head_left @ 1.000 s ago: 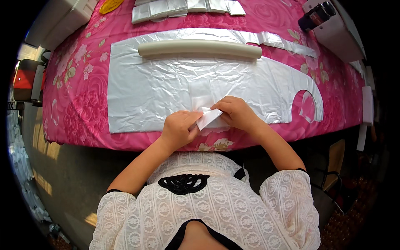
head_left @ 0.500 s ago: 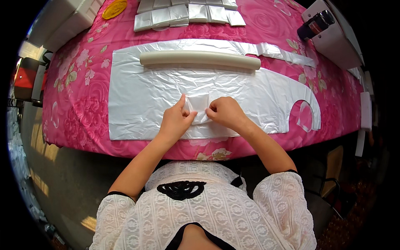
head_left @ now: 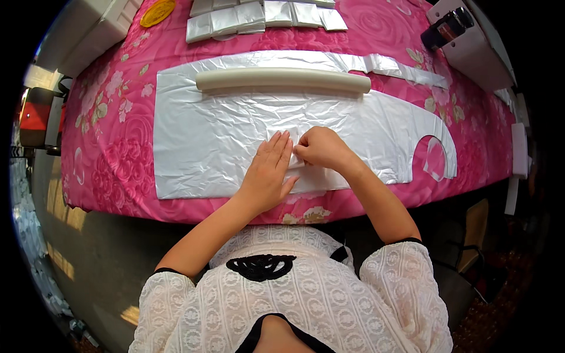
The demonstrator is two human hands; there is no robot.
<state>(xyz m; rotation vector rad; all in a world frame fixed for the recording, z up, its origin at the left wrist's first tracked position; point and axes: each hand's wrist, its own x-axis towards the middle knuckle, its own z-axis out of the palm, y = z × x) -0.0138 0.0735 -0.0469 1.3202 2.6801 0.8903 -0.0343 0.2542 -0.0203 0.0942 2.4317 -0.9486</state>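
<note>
A thin silvery-white plastic sheet shaped like an apron (head_left: 200, 135) lies flat and wrinkled before me, with a rounded neck cutout at its right end. On its middle rests a small folded square of the same plastic (head_left: 295, 163), partly hidden by my hands. My left hand (head_left: 265, 176) lies flat over the square's left part, fingers stretched out and together, thumb apart. Curled closed, my right hand (head_left: 323, 148) pinches the square's right edge. Beyond both hands a long cream tube (head_left: 282, 80) lies across the apron.
Folded silvery packets (head_left: 226, 22) are stacked in rows at the far side of the pink flowered tablecloth (head_left: 109, 170). A yellow dish (head_left: 158, 13) sits far left, near white foam boxes (head_left: 91, 35). At far right, a dark bottle (head_left: 447, 28) leans by a white box (head_left: 479, 53).
My left hand has gone from a loose grip at the square's left side to lying flat on it. The right hand has shifted slightly away from me, still pinching.
</note>
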